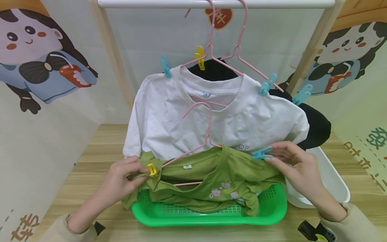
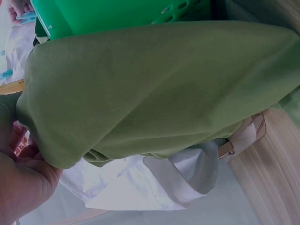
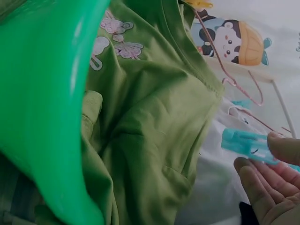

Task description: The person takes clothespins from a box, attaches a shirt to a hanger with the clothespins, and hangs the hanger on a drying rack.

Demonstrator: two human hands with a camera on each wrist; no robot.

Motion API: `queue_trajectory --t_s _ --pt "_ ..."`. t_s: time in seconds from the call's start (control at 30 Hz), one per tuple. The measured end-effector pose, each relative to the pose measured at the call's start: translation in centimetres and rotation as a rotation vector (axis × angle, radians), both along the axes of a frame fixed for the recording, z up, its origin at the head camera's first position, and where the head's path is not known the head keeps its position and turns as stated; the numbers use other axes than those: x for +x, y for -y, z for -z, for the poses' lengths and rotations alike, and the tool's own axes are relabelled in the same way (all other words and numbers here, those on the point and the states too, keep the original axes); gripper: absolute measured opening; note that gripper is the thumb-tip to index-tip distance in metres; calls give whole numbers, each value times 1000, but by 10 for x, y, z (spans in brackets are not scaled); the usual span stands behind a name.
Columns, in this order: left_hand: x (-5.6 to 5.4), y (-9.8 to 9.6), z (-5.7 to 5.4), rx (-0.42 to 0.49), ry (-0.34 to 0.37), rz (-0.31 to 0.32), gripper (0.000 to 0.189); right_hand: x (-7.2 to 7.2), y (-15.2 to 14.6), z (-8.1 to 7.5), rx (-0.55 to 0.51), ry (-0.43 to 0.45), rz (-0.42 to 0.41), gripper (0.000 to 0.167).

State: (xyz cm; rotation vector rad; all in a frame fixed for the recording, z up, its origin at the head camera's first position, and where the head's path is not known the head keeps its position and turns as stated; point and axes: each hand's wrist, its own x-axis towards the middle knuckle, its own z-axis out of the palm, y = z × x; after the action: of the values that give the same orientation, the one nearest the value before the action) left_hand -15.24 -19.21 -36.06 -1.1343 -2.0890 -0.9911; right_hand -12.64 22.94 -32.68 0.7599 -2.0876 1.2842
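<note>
A green shirt (image 1: 239,168) with small pink-and-white patches hangs on a pink hanger (image 1: 208,124), its lower part in the green basket (image 1: 208,220). My left hand (image 1: 128,173) grips the shirt's shoulder on the left, beside a yellow clothespin (image 1: 153,170) clipped at the neckline. In the left wrist view, the green fabric (image 2: 140,93) runs out from between thumb and fingers. Between thumb and fingertips, my right hand (image 1: 297,164) pinches a light blue clothespin (image 1: 261,153) at the shirt's right shoulder. The right wrist view shows this blue clothespin (image 3: 248,144) close to the shoulder edge.
Behind, a white shirt (image 1: 169,117) hangs on a pink hanger with blue clothespins at its shoulders. A black garment (image 1: 317,126) hangs behind it. The rack's white bar (image 1: 169,3) crosses the top. A white bin (image 1: 328,174) stands right of the basket.
</note>
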Motion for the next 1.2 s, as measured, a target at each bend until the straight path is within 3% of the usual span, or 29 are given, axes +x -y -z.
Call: queue_trajectory --t_s 0.2,0.5,0.77,0.9,1.07,1.2 --pt "-1 0 0 -2 -10 29 35 -6 6 0 15 -3 -20 33" --pt "1 1 -1 -32 14 18 37 -12 13 -1 106 -13 27 32" --pt "2 0 1 -38 7 14 36 -12 14 0 180 68 23 33" --pt "2 1 2 -38 5 13 36 -12 11 4 272 98 25 42" --pt "3 1 4 -31 27 7 37 -16 7 14 427 -24 38 36" --pt "2 1 4 -8 44 9 36 -20 6 17 473 -124 67 30"
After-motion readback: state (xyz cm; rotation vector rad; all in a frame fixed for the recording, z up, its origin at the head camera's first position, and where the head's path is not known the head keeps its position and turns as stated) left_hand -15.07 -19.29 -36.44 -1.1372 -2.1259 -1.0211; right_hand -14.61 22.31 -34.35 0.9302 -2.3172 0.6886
